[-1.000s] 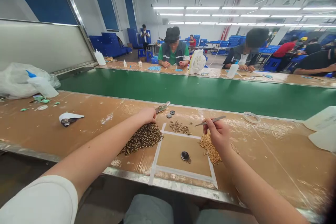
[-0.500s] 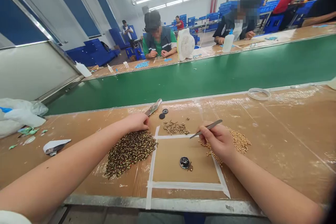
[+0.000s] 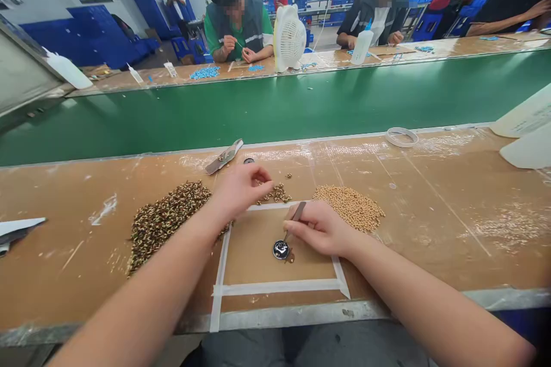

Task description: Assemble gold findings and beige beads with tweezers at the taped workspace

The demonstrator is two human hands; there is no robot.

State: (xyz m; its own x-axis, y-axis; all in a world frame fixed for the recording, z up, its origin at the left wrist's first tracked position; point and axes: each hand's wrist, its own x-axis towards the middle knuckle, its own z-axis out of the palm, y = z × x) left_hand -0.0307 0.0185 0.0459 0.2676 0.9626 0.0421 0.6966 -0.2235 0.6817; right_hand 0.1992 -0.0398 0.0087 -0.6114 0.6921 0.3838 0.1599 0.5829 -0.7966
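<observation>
Tweezers (image 3: 297,213), slim grey metal, pinched by right hand (image 3: 322,227): keep tips light at the glossy black round disc (image 3: 280,250) below that grip; left hand (image 3: 241,188) curled, hold unclear.

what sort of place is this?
Probably a factory assembly line: a long green belt runs along the workbench, co-workers opposite have small blue pieces before them, and the right hand holds tweezers at a round dark disc.
</observation>
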